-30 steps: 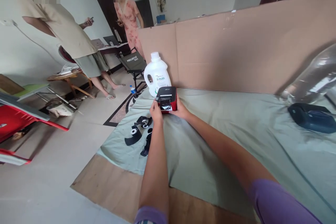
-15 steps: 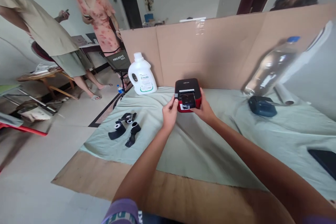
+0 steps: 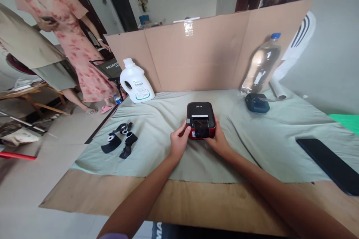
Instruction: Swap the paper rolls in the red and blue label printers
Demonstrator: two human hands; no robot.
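Note:
A small black and red label printer [image 3: 199, 110] sits in the middle of the pale green cloth. From its front slot a glossy black strip [image 3: 202, 128] hangs down. My left hand [image 3: 179, 140] grips the printer's left side, thumb at the front corner. Around the right side my right hand [image 3: 219, 140] is closed, its thumb near the lower front edge; the fingers behind are hidden. Several black ribbon rolls [image 3: 111, 144] with white cores lie on the cloth to the left of my left hand.
A white detergent jug [image 3: 138, 84] and a clear bottle with a blue cap [image 3: 262, 63] stand before a cardboard panel [image 3: 196, 59]. A dark blue case [image 3: 257, 103] sits by the bottle, and a black phone [image 3: 328, 162] lies at right. Two people stand at left; another is behind the panel.
Both hands have brought the label printer nearer to me, away from the cardboard panel. The camera view has swung slightly right, and the person in the pink dress appears closer.

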